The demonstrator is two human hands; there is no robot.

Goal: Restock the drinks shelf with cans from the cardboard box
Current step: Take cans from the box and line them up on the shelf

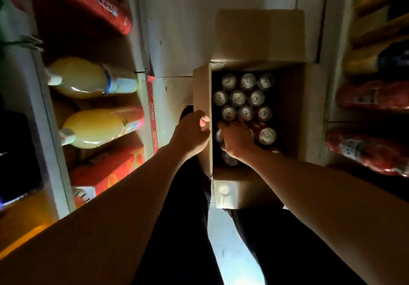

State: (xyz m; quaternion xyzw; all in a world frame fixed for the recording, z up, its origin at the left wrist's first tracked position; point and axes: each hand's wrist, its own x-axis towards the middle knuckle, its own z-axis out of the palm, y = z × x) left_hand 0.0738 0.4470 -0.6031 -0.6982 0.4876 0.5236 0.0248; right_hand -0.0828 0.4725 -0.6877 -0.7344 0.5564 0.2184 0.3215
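Note:
An open cardboard box point(298, 112) stands on the pale floor below me, holding several upright cans with silver tops point(238, 98); one red can point(266, 135) leans near the front. My left hand point(192, 133) grips the box's left flap point(202, 94), thumb over its edge. Inside the box, my right hand point(236, 139) closes its fingers over the top of a can point(219, 136) at the front left. Most of that can is hidden under the hand.
Shelves on the left carry yellow juice bottles point(88, 78), red cartons point(110, 169) and a red Coca-Cola pack point(152, 116). The right-hand shelves hold red and yellow wrapped packs point(374, 96). My dark trouser legs point(190, 218) stand in the narrow aisle.

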